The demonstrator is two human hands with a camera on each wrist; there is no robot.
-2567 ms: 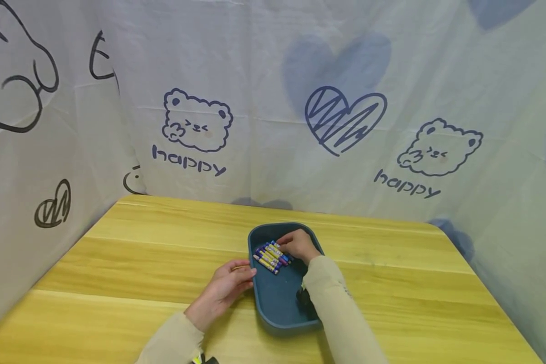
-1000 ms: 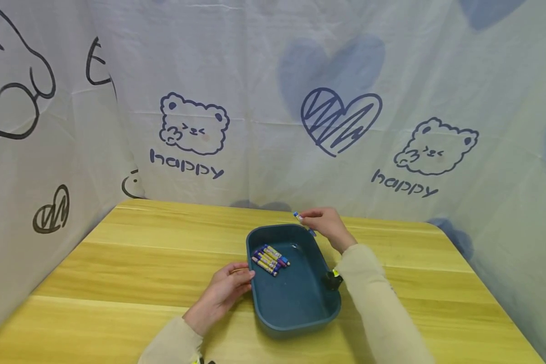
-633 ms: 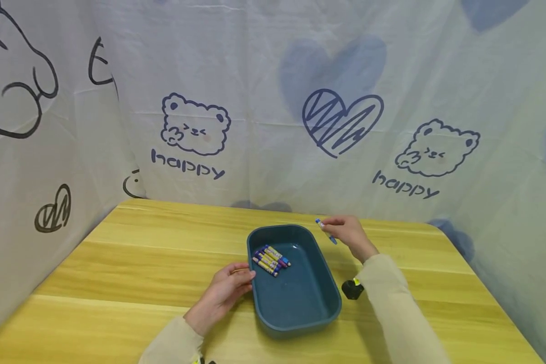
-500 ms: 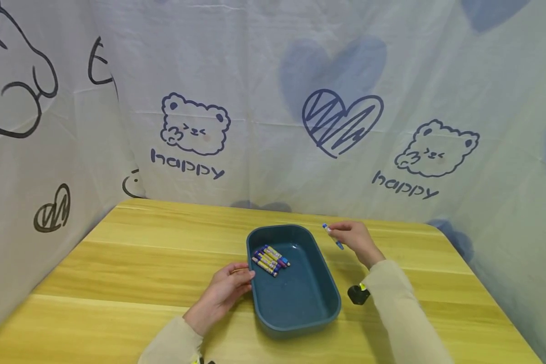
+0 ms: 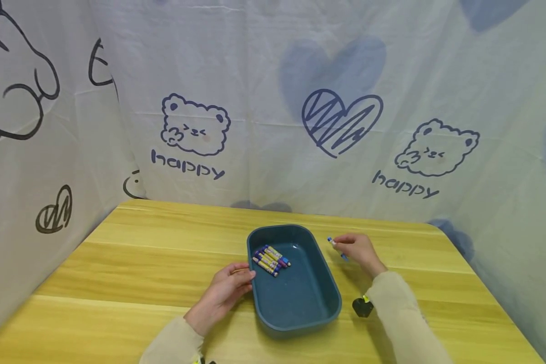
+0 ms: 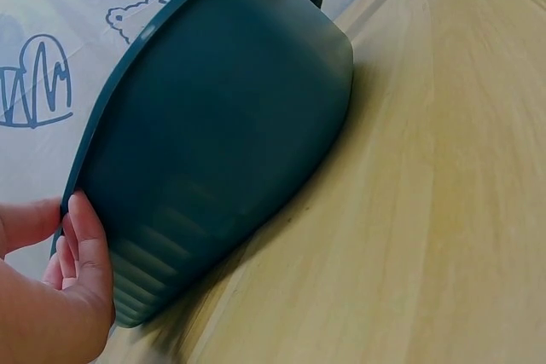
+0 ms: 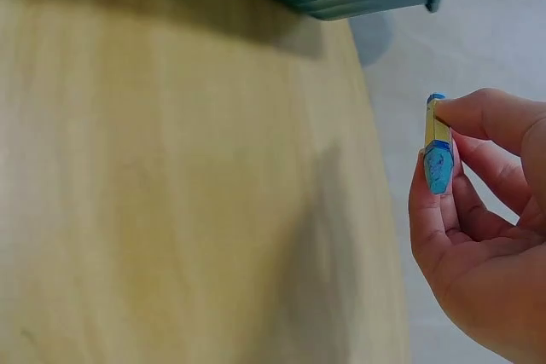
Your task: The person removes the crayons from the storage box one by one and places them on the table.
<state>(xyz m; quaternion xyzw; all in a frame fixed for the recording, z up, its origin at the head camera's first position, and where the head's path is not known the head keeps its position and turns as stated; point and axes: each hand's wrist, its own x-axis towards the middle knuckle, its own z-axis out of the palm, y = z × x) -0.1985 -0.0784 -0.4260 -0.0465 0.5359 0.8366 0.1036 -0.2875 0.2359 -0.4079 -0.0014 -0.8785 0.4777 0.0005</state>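
My right hand (image 5: 357, 251) pinches a blue crayon (image 7: 438, 164) with a yellow wrapper between thumb and fingers, above the table to the right of the bin. Its blue tip points toward the camera in the right wrist view. A dark teal plastic bin (image 5: 296, 298) stands at the middle of the table. My left hand (image 5: 225, 289) grips the bin's left rim, thumb over the edge and fingers against the outer wall, as the left wrist view (image 6: 81, 287) also shows. Inside the bin, a small cluster of crayons (image 5: 268, 260) in yellow wrappers lies by the left wall.
The yellow wood-grain table (image 5: 164, 253) reaches back to a white cloth (image 5: 264, 101) printed with bears and hearts. A black wrist camera (image 5: 362, 307) hangs below the right sleeve (image 5: 405, 313), beside the bin's right side.
My right hand has lifted the blue crayon out of the bin, carried it right over the rim, then lowered it toward the table. My left hand keeps its hold on the bin.
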